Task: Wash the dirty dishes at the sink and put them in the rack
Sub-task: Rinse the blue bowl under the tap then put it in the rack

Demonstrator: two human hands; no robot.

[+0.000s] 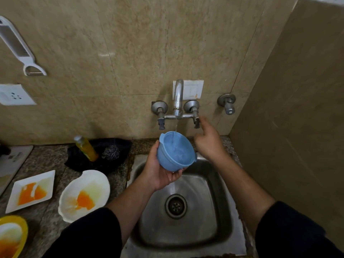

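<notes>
— Where was the blue bowl [176, 150]?
— In the left hand [160, 172], fingers curled under it, above the sink [223, 192] (water from the tap [177, 97] fell into it).
— The right hand [208, 144]?
— Just beyond, at the tap handle [196, 122]; its grip, blurred, I couldn't tell.

Blue bowl [176, 150]; white plates [84, 194] smeared orange; yellow dish [14, 236]; orange-yellow bottle [86, 148]; beige mottled wall tiles [130, 53]; speckled counter [46, 161]; black sleeves [89, 233].
</notes>
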